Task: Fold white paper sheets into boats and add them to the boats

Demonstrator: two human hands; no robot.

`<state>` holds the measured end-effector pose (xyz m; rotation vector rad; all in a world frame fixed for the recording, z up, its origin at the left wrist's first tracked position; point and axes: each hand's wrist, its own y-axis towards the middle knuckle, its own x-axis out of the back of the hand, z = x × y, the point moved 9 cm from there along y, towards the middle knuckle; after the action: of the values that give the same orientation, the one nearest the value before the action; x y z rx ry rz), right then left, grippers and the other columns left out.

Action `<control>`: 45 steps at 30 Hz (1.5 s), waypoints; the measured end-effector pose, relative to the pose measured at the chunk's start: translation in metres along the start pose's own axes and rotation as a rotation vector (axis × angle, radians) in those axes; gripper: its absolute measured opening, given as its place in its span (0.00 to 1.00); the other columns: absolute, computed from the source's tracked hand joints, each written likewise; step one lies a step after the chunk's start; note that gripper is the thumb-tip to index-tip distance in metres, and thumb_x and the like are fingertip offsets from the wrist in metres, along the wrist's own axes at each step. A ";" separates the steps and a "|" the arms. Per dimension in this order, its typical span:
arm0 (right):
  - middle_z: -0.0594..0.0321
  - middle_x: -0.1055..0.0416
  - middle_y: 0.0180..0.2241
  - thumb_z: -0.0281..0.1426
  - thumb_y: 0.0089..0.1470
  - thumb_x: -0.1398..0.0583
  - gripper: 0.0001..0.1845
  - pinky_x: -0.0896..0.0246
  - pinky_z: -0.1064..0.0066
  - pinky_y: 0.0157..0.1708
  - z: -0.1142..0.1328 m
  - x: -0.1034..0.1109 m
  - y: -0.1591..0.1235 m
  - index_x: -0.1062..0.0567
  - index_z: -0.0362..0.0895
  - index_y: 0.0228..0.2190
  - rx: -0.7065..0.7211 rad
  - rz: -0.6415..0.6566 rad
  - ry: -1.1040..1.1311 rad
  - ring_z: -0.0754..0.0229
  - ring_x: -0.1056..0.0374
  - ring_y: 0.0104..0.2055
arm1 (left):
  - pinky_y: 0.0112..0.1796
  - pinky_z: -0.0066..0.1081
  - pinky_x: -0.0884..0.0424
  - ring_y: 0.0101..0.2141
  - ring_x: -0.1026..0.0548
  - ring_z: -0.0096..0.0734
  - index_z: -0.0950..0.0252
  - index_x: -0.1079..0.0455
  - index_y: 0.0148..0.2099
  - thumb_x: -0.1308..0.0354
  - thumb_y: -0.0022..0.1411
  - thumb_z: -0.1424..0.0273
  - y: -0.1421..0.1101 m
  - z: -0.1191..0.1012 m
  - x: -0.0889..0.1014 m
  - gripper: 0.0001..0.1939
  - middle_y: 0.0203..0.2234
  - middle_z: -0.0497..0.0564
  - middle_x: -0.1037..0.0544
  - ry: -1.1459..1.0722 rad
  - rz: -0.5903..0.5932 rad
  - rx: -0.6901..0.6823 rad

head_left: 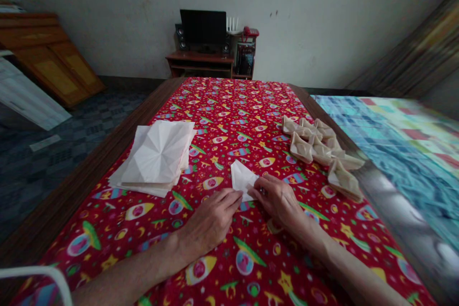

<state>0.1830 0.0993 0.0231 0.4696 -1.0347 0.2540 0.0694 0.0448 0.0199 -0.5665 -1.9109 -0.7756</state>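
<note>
A small folded sheet of white paper [242, 177] lies on the red patterned cloth [247, 124] between my two hands. My left hand [217, 215] presses its lower left edge, fingers drawn together. My right hand [274, 193] pinches the paper's right side between thumb and fingers. To the left sits a stack of square paper sheets [158, 153], the top one creased in lines that spread from its centre. Several folded paper shapes [319, 143] stand in a cluster on the right, and one more [344, 179] rests nearer me.
At the far end, a desk [201, 60] against the wall carries a monitor [203, 27], speakers and a red telephone [250, 32]. A bed [401, 148] adjoins on the right. Wooden cabinets [50, 57] stand at left. A white curved bar [43, 271] crosses the lower left corner.
</note>
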 end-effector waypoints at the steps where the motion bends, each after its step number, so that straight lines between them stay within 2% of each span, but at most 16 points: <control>1: 0.63 0.36 0.24 0.36 0.60 0.46 0.14 0.52 0.74 0.25 0.000 -0.001 0.000 0.31 0.42 0.25 0.001 0.002 0.004 0.66 0.40 0.24 | 0.53 0.38 0.32 0.53 0.37 0.38 0.69 0.41 0.59 0.54 0.62 0.82 0.000 0.000 -0.001 0.22 0.53 0.55 0.33 -0.001 0.004 0.003; 13: 0.63 0.38 0.25 0.34 0.61 0.47 0.14 0.56 0.73 0.24 0.002 -0.003 0.000 0.34 0.43 0.25 0.028 0.003 -0.009 0.65 0.44 0.24 | 0.53 0.38 0.32 0.54 0.36 0.38 0.69 0.40 0.59 0.54 0.62 0.82 0.000 -0.005 0.003 0.23 0.53 0.56 0.31 0.076 -0.009 -0.046; 23: 0.64 0.38 0.24 0.32 0.59 0.46 0.11 0.58 0.72 0.24 0.000 -0.006 0.001 0.34 0.42 0.26 0.010 0.005 -0.060 0.65 0.45 0.24 | 0.54 0.35 0.33 0.55 0.38 0.39 0.76 0.38 0.56 0.55 0.61 0.83 -0.002 -0.011 0.004 0.21 0.51 0.60 0.31 0.129 -0.009 -0.091; 33: 0.64 0.37 0.26 0.32 0.60 0.45 0.10 0.56 0.72 0.26 0.004 -0.004 0.000 0.34 0.43 0.26 0.019 -0.007 -0.092 0.64 0.43 0.26 | 0.55 0.35 0.36 0.53 0.37 0.41 0.76 0.35 0.53 0.56 0.62 0.82 -0.001 -0.014 0.001 0.18 0.50 0.59 0.31 0.207 0.017 -0.123; 38: 0.63 0.37 0.25 0.33 0.60 0.47 0.12 0.57 0.72 0.24 0.003 -0.005 0.000 0.34 0.43 0.26 0.015 -0.006 -0.104 0.64 0.44 0.25 | 0.53 0.35 0.35 0.50 0.36 0.40 0.73 0.34 0.50 0.53 0.61 0.81 0.006 -0.012 0.000 0.16 0.46 0.56 0.30 0.189 0.069 -0.063; 45: 0.63 0.37 0.25 0.33 0.60 0.47 0.11 0.56 0.72 0.24 0.000 -0.008 0.001 0.33 0.43 0.26 0.018 -0.023 -0.128 0.64 0.44 0.25 | 0.53 0.38 0.35 0.50 0.37 0.39 0.69 0.37 0.54 0.51 0.59 0.80 0.012 -0.004 -0.001 0.20 0.50 0.55 0.33 0.110 0.090 0.019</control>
<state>0.1786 0.1000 0.0169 0.5185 -1.1517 0.2149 0.0803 0.0505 0.0237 -0.5823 -1.7784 -0.7163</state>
